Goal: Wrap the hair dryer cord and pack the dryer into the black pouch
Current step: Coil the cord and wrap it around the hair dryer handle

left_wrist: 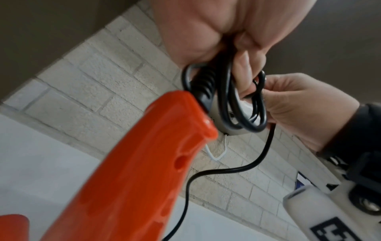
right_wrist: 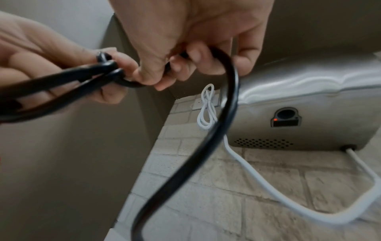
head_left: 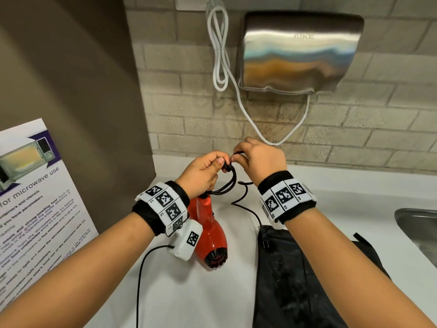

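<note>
A red hair dryer (head_left: 214, 235) hangs nozzle-down over the white counter (head_left: 331, 192), held up by its black cord (head_left: 230, 179). My left hand (head_left: 205, 171) grips several loops of that cord just above the dryer's handle (left_wrist: 144, 163). My right hand (head_left: 257, 159) pinches the cord (right_wrist: 224, 91) next to the loops (left_wrist: 233, 97), close against the left hand. The loose rest of the cord trails down to the counter and onto the black pouch (head_left: 302, 280), which lies flat at the lower right with the plug (head_left: 266, 242) on its top edge.
A steel hand dryer (head_left: 298, 50) is fixed to the brick wall behind my hands, its white cable (head_left: 220, 55) looping beside and under it. A microwave notice (head_left: 35, 209) leans at the left. A steel sink (head_left: 418, 230) lies at the right edge.
</note>
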Demonstrator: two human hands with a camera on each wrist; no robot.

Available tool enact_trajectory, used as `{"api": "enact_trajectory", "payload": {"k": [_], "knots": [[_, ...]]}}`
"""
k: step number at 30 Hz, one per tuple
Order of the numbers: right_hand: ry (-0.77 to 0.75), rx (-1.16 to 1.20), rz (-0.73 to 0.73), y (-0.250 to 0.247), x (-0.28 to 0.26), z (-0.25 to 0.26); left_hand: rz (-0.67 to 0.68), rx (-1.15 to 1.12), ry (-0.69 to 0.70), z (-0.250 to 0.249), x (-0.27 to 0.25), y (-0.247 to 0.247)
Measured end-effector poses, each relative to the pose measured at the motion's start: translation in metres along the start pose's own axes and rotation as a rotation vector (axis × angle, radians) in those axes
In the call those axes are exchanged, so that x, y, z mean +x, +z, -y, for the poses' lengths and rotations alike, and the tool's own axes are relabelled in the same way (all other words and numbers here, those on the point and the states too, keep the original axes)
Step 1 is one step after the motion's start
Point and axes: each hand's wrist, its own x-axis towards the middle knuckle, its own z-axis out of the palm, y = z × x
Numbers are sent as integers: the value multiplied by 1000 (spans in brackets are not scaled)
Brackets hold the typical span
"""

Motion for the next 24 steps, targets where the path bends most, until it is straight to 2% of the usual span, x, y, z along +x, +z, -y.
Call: {"api": "enact_trajectory", "payload": {"k": [7,11,15,21,24], "knots": [[26,-44,-73,3,-4,12,-3,22,-54,-6,-1,-6],[34,-44,-74,3,-6,14,-18,103,-1,-5,-2,-3],[27,-15,-138,0,-9,16,-32,167,4,-5,1,0],[-3,22,-206,-4,-12,15,101,130,-87,-7,1,0],[-32,44,-246,-3,-14,14,151,158,-64,-7,0,0]]}}
